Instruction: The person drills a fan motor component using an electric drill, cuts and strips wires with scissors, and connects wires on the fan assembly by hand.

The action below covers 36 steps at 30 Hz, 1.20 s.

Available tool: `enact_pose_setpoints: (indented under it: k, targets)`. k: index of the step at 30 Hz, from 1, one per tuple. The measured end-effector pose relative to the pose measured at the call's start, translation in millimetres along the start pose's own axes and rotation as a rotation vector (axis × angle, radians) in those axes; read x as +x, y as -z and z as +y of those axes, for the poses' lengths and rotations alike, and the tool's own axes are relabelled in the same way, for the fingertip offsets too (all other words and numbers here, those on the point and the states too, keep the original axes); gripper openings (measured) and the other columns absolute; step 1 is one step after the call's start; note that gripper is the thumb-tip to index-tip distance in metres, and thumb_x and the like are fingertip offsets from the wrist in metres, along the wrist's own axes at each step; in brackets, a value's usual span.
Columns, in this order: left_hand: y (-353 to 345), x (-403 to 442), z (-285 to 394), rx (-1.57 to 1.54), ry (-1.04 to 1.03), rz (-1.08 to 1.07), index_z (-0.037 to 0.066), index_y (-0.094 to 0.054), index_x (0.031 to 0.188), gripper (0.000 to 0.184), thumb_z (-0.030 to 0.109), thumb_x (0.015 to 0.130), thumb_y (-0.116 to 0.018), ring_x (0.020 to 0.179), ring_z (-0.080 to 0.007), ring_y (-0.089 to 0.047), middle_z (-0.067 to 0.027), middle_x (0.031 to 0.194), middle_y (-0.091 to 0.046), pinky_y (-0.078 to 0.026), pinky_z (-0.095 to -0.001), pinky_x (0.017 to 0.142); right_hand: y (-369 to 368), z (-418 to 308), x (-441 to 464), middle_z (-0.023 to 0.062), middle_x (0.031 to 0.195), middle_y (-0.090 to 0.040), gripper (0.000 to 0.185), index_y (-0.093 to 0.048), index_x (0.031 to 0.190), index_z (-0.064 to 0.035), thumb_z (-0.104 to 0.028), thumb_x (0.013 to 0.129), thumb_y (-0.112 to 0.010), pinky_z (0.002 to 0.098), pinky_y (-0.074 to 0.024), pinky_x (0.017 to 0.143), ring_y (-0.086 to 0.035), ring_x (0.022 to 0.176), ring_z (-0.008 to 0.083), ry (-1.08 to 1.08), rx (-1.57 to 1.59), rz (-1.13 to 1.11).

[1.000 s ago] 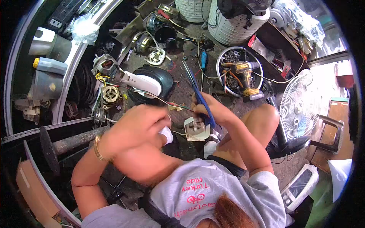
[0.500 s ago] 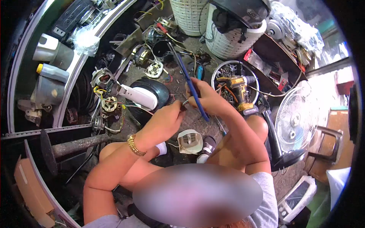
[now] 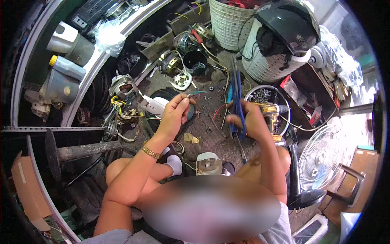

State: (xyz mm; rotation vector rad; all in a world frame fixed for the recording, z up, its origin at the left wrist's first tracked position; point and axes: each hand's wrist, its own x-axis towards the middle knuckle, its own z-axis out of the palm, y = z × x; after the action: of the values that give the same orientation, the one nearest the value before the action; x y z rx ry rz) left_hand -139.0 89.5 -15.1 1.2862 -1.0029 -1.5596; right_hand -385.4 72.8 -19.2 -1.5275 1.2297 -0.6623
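Pinched together, the fingers of my left hand [image 3: 178, 112] grip the end of a wire bundle [image 3: 152, 118], and a short green end sticks out past the fingertips. The wires run left to a motor with yellow wires [image 3: 123, 110]. My right hand [image 3: 250, 120] is closed on long blue-handled pliers [image 3: 237, 97], whose jaws point away from me and are blurred. Between and beyond my hands lies the dark floor. A white fan base part [image 3: 156, 105] on a round black base is just left of my left hand.
A bowl of screws [image 3: 260, 92] holds a yellow drill [image 3: 271, 110]. White baskets [image 3: 231, 26], one topped by a black helmet [image 3: 284, 24], stand at the back. A white vented housing [image 3: 209, 163] sits near my feet, a fan grille [image 3: 319, 156] at right, and a metal stool [image 3: 87, 152] at left.
My hands have moved apart. The left one has drawn back leftward with the wires; the right one has shifted right with the pliers, which now point more straight ahead. The view has shifted too.
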Motion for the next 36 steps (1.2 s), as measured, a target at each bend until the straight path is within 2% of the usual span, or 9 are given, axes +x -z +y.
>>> enact_pose_setpoints:
  k: [5, 7, 8, 12, 18, 22, 28, 30, 36]
  targets:
    - [5.3, 16.0, -3.2, 0.019, -0.139, 0.125, 0.007, -0.056, 0.096, 0.019, 0.022, 0.098, -0.045, 0.052, -0.0005, -0.029, 0.0072, 0.064, -0.036, -0.025, -0.0169, 0.046, -37.9, 36.7, -4.8, 0.0087, 0.086, -0.065, 0.058, -0.058, 0.115, -0.0021, -0.021, 0.066, -0.083, 0.0289, -0.0474, 0.074, -0.059, 0.08, 0.012, -0.1, -0.001, -0.216]
    - [6.9, 19.5, -6.4, 0.033, -0.16, 0.157, 0.008, -0.056, 0.094, 0.019, 0.022, 0.098, -0.045, 0.052, 0.0005, -0.029, 0.0082, 0.064, -0.036, -0.024, -0.0165, 0.046, -49.1, 37.8, -4.2, 0.0118, 0.096, -0.065, 0.065, -0.055, 0.118, -0.0023, -0.025, 0.065, -0.084, 0.031, -0.0465, 0.08, -0.06, 0.088, 0.0174, 0.131, 0.007, -0.166]
    - [7.8, 21.1, -8.2, 0.037, -0.149, 0.165, 0.008, -0.056, 0.093, 0.018, 0.022, 0.098, -0.045, 0.052, 0.0008, -0.029, 0.0088, 0.063, -0.036, -0.024, -0.0164, 0.046, -50.9, 34.3, -4.3, 0.0146, 0.103, -0.063, 0.072, -0.053, 0.121, -0.0028, -0.029, 0.062, -0.085, 0.0336, -0.0453, 0.086, -0.061, 0.094, 0.0234, 0.023, -0.006, -0.175]
    - [7.9, 22.9, -19.2, 0.045, -0.111, 0.095, 0.01, -0.057, 0.092, 0.017, 0.021, 0.098, -0.046, 0.053, 0.0017, -0.03, 0.0106, 0.063, -0.037, -0.023, -0.0161, 0.046, -62.7, 28.5, -0.6, 0.016, 0.103, -0.064, 0.071, -0.055, 0.118, -0.0022, -0.032, 0.061, -0.085, 0.0343, -0.0464, 0.085, -0.062, 0.096, 0.0268, -0.004, 0.067, -0.069]
    - [-4.4, 16.8, -25.4, 0.08, -0.037, 0.047, 0.004, -0.059, 0.086, 0.016, 0.012, 0.094, -0.048, 0.067, -0.0003, -0.036, 0.0069, 0.071, -0.045, -0.029, -0.0191, 0.058, -61.9, 28.1, -5.2, 0.0138, 0.104, -0.063, 0.066, -0.058, 0.115, 0.0007, -0.028, 0.062, -0.085, 0.0309, -0.0457, 0.084, -0.059, 0.092, 0.0177, 0.067, -0.072, 0.035]
    - [-9.2, 13.0, -21.1, 0.147, -0.038, 0.051, 0.003, -0.062, 0.088, 0.016, 0.011, 0.091, -0.049, 0.067, -0.0009, -0.04, 0.0058, 0.073, -0.052, -0.03, -0.0202, 0.056, -63.2, 32.4, -10.5, 0.0156, 0.1, -0.067, 0.062, -0.063, 0.11, -0.0016, -0.032, 0.06, -0.084, 0.0351, -0.0499, 0.08, -0.065, 0.09, 0.029, 0.044, -0.126, 0.054]
    - [-0.5, 23.3, -57.9, 0.165, 0.031, 0.033, 0.002, -0.063, 0.085, 0.018, 0.015, 0.089, -0.051, 0.056, -0.0031, -0.039, 0.0054, 0.063, -0.049, -0.03, -0.0234, 0.051, -76.1, 53.5, -21.9, 0.0169, 0.102, -0.067, 0.058, -0.065, 0.11, -0.0038, -0.032, 0.063, -0.082, 0.0346, -0.0507, 0.08, -0.066, 0.09, 0.0286, 0.035, -0.132, 0.106]
    - [1.8, 25.4, -66.7, 0.204, 0.061, 0.013, 0.003, -0.063, 0.083, 0.019, 0.016, 0.089, -0.051, 0.056, -0.0034, -0.039, 0.0045, 0.062, -0.048, -0.03, -0.0235, 0.051, -77.5, 54.3, -28.8, 0.0145, 0.093, -0.068, 0.059, -0.062, 0.112, 0.0026, -0.026, 0.065, -0.082, 0.0303, -0.0489, 0.078, -0.064, 0.083, 0.0165, -0.025, -0.182, 0.118]
    - [-1.8, 23.9, -85.2, 0.294, 0.121, -0.01, 0.004, -0.062, 0.081, 0.02, 0.02, 0.089, -0.052, 0.055, -0.005, -0.039, 0.004, 0.06, -0.046, -0.03, -0.0246, 0.052, -82.1, 60.6, -44.6, 0.0117, 0.084, -0.068, 0.056, -0.063, 0.111, 0.0029, -0.026, 0.067, -0.082, 0.0284, -0.0499, 0.072, -0.061, 0.074, 0.0127, -0.203, -0.165, 0.082]
